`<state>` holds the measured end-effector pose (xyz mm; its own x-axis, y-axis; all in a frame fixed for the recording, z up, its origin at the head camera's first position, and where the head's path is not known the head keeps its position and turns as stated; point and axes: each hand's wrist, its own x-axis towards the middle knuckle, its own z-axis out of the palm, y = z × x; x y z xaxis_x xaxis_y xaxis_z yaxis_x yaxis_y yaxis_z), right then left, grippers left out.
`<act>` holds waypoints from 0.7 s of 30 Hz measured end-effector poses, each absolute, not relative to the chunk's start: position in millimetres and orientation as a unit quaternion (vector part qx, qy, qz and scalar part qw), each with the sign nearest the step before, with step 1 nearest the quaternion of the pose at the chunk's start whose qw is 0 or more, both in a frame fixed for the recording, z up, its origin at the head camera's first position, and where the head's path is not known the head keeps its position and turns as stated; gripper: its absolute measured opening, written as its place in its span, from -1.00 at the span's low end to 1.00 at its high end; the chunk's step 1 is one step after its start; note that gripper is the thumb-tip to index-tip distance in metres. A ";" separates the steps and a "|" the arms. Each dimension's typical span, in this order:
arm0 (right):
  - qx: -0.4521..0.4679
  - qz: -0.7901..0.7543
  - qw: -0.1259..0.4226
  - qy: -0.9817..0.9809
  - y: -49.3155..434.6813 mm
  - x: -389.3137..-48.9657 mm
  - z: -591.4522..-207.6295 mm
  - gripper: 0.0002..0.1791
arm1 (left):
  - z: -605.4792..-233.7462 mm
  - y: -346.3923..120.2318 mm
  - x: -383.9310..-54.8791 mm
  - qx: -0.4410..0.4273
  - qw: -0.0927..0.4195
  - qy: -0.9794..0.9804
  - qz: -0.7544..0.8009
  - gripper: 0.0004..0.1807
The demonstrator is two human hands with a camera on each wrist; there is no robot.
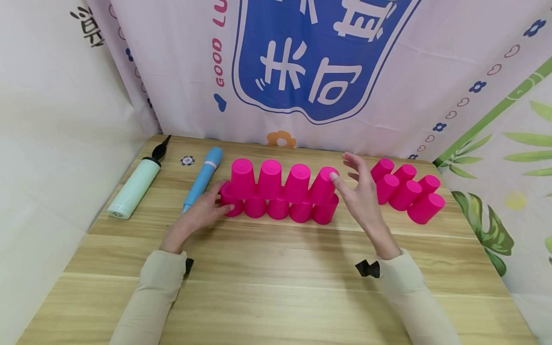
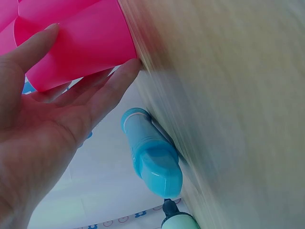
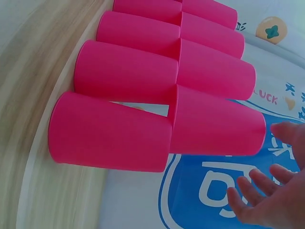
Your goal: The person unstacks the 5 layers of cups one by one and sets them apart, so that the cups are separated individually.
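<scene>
Several upside-down pink cups stand in two tiers near the middle of the table, an upper row (image 1: 270,179) resting across a lower row (image 1: 278,209). My left hand (image 1: 204,206) holds the leftmost lower cup (image 2: 83,45), thumb on one side and fingers on the other. By the right end of the upper row is my right hand (image 1: 360,191), its fingers spread and holding nothing. In the right wrist view, its thumb tip is close to the base of the end upper cup (image 3: 219,121), with a small gap showing.
More upside-down pink cups (image 1: 405,194) form a group at the right. Left of the tiers lie a blue tube-shaped thing (image 1: 202,179), a pale green hand pump (image 1: 134,188) with a black nozzle, and a round chip (image 1: 187,160). A printed cloth (image 1: 185,105) hangs behind the table (image 1: 276,287).
</scene>
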<state>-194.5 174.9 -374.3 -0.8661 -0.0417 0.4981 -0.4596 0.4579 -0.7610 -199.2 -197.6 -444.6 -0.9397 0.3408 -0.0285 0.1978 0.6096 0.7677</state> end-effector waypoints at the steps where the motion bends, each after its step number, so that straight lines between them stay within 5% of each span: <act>1: 0.153 0.492 0.201 -0.833 173.2 -196.3 -374.7 -0.35 | -445.0 -197.8 -199.2 0.152 0.085 0.893 0.415 -0.24; 12: 0.154 0.475 0.154 -0.852 166.0 -196.3 -379.9 -0.29 | -445.0 -196.8 -200.7 0.153 0.089 0.893 0.414 -0.24; 21: 0.135 0.463 0.182 -0.857 173.6 -194.5 -374.1 -0.32 | -445.8 -197.3 -201.3 0.150 0.091 0.895 0.411 -0.22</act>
<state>-194.5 173.6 -374.1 -0.8975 -0.0630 0.4365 -0.3998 0.5340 -0.7450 -201.3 -197.3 -445.8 -0.9385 0.3430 -0.0390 0.1939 0.6171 0.7626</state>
